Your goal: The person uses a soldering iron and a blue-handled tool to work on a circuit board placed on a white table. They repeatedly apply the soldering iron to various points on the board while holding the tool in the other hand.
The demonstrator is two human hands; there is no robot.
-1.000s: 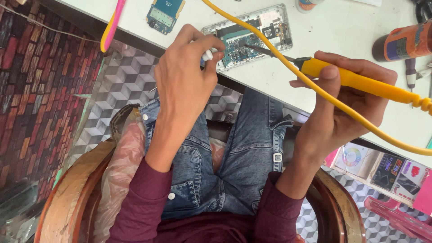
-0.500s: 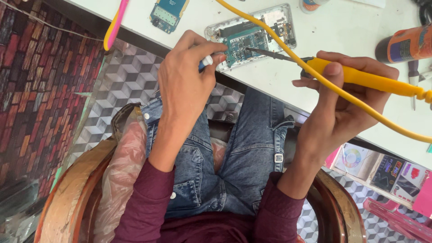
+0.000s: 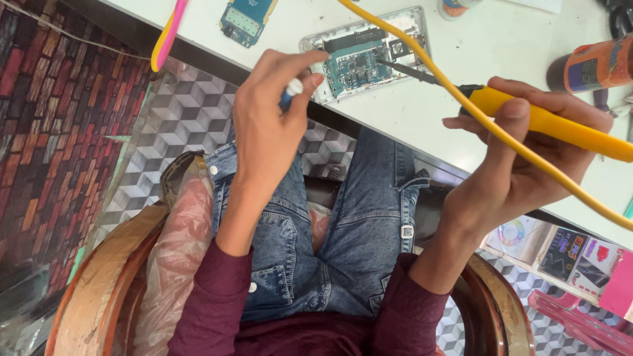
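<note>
Opened grey phone with its green circuit board exposed [image 3: 366,56] lay at the near edge of the white table [image 3: 422,112]. My right hand [image 3: 527,155] gripped the yellow-handled soldering iron [image 3: 547,118], tip on the board. My left hand [image 3: 270,122] pinched a small blue-and-white tool [image 3: 290,91] beside the phone's left end. Back cover off; board not yet out, judged mid-repair.

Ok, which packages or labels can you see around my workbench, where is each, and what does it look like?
Labelled cylinder: lying on the white table at the right edge, orange with a dark blue band.
Small packages: on a shelf under the table, lower right, flat cards, one dark, one pale with a colour wheel, one pink.
</note>
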